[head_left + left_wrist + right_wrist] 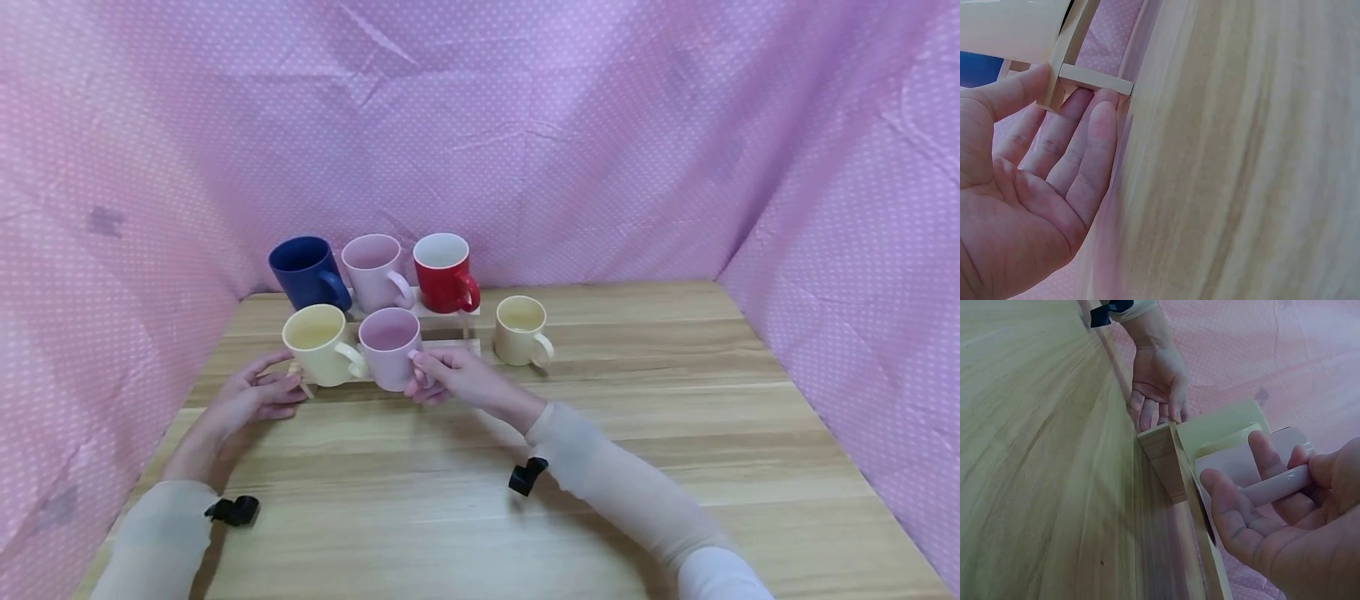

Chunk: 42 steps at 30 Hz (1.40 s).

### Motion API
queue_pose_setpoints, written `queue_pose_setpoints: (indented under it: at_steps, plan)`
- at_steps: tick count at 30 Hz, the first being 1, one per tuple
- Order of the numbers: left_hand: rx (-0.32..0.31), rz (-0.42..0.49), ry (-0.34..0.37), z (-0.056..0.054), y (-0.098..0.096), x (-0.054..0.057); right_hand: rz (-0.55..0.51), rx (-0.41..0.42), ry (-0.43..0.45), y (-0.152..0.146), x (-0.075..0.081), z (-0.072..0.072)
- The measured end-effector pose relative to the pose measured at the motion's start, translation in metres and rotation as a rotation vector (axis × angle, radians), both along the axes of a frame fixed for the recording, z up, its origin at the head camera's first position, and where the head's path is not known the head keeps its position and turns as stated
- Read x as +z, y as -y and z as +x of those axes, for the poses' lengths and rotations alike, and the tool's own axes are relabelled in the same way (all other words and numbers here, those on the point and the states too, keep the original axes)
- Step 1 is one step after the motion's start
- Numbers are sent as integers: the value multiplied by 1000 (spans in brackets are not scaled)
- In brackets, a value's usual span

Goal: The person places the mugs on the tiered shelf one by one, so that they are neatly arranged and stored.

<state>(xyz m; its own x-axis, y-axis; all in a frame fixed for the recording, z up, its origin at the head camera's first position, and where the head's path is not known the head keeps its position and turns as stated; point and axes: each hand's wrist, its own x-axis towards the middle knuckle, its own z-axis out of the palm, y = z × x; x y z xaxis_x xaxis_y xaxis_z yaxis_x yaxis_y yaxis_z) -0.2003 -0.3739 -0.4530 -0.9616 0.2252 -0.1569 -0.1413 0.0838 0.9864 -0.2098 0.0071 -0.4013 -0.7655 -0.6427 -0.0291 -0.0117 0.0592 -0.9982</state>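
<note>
My right hand (465,382) grips the handle of a pink mug (388,354), which stands upright at the front tier of a small wooden rack (453,344). In the right wrist view, the fingers curl round that mug handle (1277,486). At the rack's left end, my left hand (258,395) holds the front corner. The left wrist view has the thumb side against the upright edge and the other fingers under a short wooden crosspiece (1096,79). Just left of the pink mug, a pale yellow mug (318,354) sits on the front tier, its handle to the right.
Along the rack's back tier stand a dark blue mug (303,279), a second pink mug (369,279) and a red mug (438,287) with a white inside. Another yellow mug (517,337) stands on the wooden table (675,400) to the right. Pink dotted cloth (525,150) hangs round the table.
</note>
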Motion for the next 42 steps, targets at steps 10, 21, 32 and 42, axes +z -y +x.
queue_pose_setpoints:
  at_steps: [10,21,32,42]
  plan:
    - [4,-19,5,0,1,1,88,-2,-81,9,-6,-15]
    - [-29,65,-8,-2,0,-3,108,-70,-21,14,-3,-14]
    - [-24,36,-22,-4,2,-4,104,-150,30,19,1,-9]
    - [-7,-5,-18,-4,1,-2,135,-197,-60,30,0,0]
